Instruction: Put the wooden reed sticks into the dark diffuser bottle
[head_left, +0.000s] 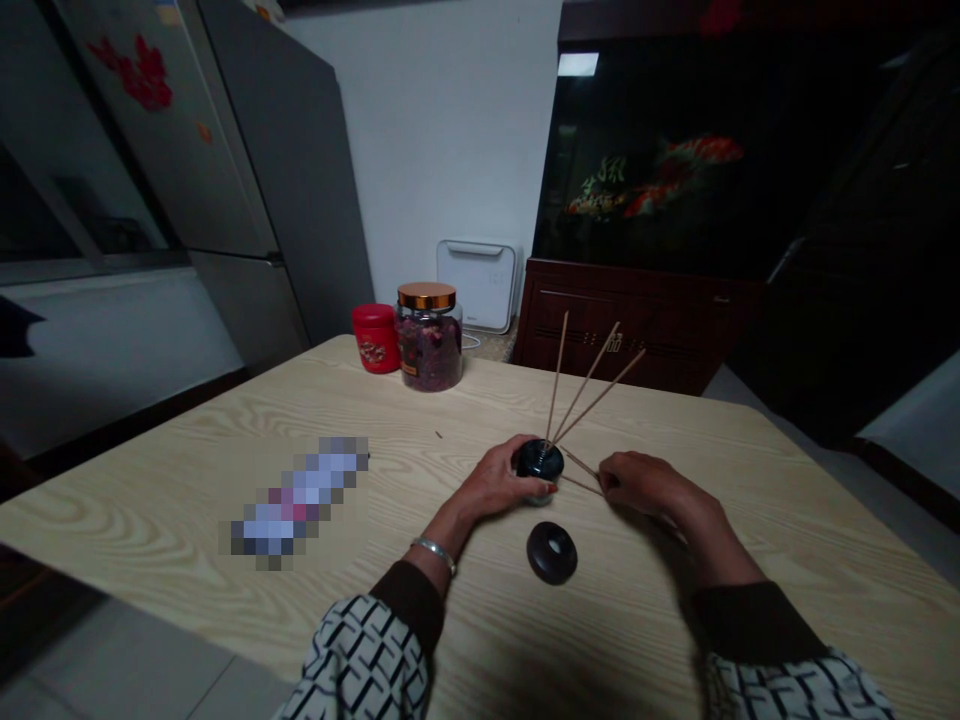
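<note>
My left hand (501, 482) is wrapped round a small dark round holder (538, 459) standing on the wooden table (225, 470). Three thin wooden sticks (592, 382) rise fanned out from the holder's top. My right hand (637, 483) sits just right of the holder, its fingers pinched on a thin stick (579, 472) lying low beside the holder. A black ring-shaped lid (552, 552) lies on the table in front of both hands, touched by neither.
A glass jar with a copper lid (428, 337) and a red cup (376, 338) stand at the table's far edge. A blurred flat packet (300, 498) lies to the left. Beyond are a fridge (247, 170), a white appliance (478, 283) and a fish tank (660, 170) on a cabinet.
</note>
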